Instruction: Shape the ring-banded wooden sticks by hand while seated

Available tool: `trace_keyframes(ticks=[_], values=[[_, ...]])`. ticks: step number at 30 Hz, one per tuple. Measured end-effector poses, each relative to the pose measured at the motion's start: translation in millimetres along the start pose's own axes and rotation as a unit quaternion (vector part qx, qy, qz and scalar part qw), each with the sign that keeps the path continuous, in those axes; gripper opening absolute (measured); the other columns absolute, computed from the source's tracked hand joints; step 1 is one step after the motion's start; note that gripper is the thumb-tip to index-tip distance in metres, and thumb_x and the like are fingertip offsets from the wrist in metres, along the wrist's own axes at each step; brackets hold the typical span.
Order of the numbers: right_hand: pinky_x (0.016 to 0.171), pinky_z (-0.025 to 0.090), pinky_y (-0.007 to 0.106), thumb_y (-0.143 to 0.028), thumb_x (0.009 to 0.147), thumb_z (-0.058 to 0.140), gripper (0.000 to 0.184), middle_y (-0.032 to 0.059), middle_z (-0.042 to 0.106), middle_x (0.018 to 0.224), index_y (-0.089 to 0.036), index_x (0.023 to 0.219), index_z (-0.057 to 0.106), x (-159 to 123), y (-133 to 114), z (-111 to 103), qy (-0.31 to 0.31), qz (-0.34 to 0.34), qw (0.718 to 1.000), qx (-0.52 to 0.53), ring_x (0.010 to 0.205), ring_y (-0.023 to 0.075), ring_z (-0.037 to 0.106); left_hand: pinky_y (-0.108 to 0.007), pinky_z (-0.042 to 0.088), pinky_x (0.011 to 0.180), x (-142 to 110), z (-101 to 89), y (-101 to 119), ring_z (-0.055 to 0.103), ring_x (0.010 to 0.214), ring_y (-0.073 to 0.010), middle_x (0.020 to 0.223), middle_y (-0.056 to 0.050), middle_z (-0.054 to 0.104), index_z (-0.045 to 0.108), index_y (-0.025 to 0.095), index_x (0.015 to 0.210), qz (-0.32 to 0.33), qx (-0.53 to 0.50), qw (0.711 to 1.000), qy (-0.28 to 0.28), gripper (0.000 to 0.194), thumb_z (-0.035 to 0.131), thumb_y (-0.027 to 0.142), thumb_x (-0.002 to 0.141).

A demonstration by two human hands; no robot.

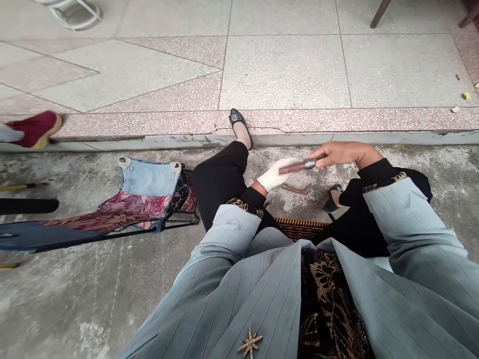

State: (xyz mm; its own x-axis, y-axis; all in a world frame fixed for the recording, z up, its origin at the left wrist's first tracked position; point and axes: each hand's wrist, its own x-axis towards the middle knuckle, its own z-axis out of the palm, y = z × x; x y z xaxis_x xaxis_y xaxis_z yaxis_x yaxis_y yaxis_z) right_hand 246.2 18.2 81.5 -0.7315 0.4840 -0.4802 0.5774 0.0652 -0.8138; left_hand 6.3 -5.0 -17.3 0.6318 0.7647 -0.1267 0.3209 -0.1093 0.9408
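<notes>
My right hand (339,152), bare, has its fingers closed on a dark end of a wooden-handled tool (310,163). This tool has a shiny ringed metal collar and a brown handle blurred by motion. Its handle lies across my left hand (276,175), which wears a white glove. Blur and the handle hide how the gloved fingers are set. Below the hands is a light brown twig-like piece (297,189), seemingly on the concrete. A woven wicker rim (301,227) shows between my knees.
A folding chair (136,202) with denim and floral cloth stands at my left. Beyond it is another person's red shoe (35,129). A raised tiled step (284,122) runs ahead, with my left foot on it. Small scraps (466,95) lie at far right.
</notes>
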Motion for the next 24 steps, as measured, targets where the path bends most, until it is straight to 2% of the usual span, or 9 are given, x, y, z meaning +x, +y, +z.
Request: trace_keyframes(ticks=[3,5,8,11,14,18,21,24], values=[[0.062,0.038,0.025,-0.038,0.088,0.060,0.044,-0.0001,0.062,0.075,-0.019,0.127,0.067,1.4,5.3,-3.0,0.165,0.015,0.984,0.070,0.063,0.0115,0.048,-0.024,0.037,0.059,-1.1,3.0,4.8,0.046,0.059,-0.0104,0.070,-0.001,0.057,0.062,0.013,0.087,-0.035,-0.017,0.999,-0.004,0.043,0.045,0.052,0.094],[0.061,0.038,0.025,-0.035,0.088,0.057,0.042,0.0000,0.060,0.072,-0.017,0.126,0.067,8.8,9.6,-0.7,0.238,0.041,0.967,0.079,0.062,0.0118,0.048,-0.024,0.036,0.059,-1.4,5.5,9.0,0.045,0.059,-0.0105,0.067,0.000,0.055,0.061,0.013,0.083,-0.024,0.019,0.999,-0.030,0.041,0.045,0.049,0.094],[0.063,0.039,0.026,-0.030,0.088,0.056,0.037,0.0007,0.061,0.072,-0.015,0.119,0.070,20.4,12.7,4.2,0.277,0.092,0.956,-0.002,0.064,0.0130,0.051,-0.025,0.039,0.067,-0.7,7.7,12.2,0.051,0.069,-0.0130,0.074,-0.001,0.059,0.062,0.014,0.083,0.012,0.087,0.995,-0.047,0.036,0.045,0.043,0.094],[0.067,0.038,0.028,-0.030,0.089,0.055,0.034,0.0043,0.067,0.085,-0.019,0.116,0.071,25.1,10.3,7.1,0.274,0.152,0.938,-0.148,0.075,0.0172,0.057,-0.026,0.040,0.071,-0.1,7.0,11.9,0.054,0.075,-0.0147,0.079,-0.002,0.062,0.063,0.014,0.084,0.025,0.116,0.991,-0.055,0.037,0.043,0.043,0.095],[0.067,0.039,0.031,-0.033,0.092,0.054,0.035,0.0098,0.070,0.104,-0.021,0.121,0.069,25.9,6.4,10.6,0.229,0.215,0.910,-0.271,0.086,0.0231,0.061,-0.027,0.040,0.073,-1.0,5.9,11.6,0.055,0.077,-0.0160,0.079,-0.003,0.062,0.061,0.014,0.080,0.033,0.142,0.988,-0.060,0.038,0.042,0.044,0.095],[0.066,0.041,0.033,-0.030,0.093,0.054,0.032,0.0144,0.071,0.109,-0.020,0.118,0.071,30.8,8.3,21.2,0.084,0.243,0.906,-0.337,0.089,0.0268,0.064,-0.027,0.039,0.070,-3.6,7.8,13.7,0.055,0.072,-0.0161,0.076,-0.002,0.062,0.064,0.015,0.083,0.023,0.140,0.986,-0.091,0.035,0.045,0.042,0.094],[0.068,0.043,0.032,-0.028,0.088,0.062,0.034,0.0128,0.073,0.099,-0.019,0.120,0.072,34.5,14.0,27.0,-0.069,0.244,0.928,-0.274,0.084,0.0241,0.065,-0.027,0.041,0.071,-3.7,8.7,16.3,0.055,0.072,-0.0163,0.074,-0.002,0.063,0.067,0.015,0.084,0.015,0.112,0.989,-0.098,0.029,0.051,0.039,0.091],[0.068,0.043,0.030,-0.036,0.084,0.069,0.052,0.0086,0.073,0.086,-0.016,0.131,0.067,29.4,14.6,21.3,-0.179,0.197,0.952,-0.152,0.072,0.0182,0.062,-0.027,0.042,0.074,-2.4,5.8,18.7,0.057,0.076,-0.0165,0.076,-0.003,0.066,0.067,0.014,0.084,0.004,0.074,0.994,-0.075,0.026,0.056,0.037,0.089]])
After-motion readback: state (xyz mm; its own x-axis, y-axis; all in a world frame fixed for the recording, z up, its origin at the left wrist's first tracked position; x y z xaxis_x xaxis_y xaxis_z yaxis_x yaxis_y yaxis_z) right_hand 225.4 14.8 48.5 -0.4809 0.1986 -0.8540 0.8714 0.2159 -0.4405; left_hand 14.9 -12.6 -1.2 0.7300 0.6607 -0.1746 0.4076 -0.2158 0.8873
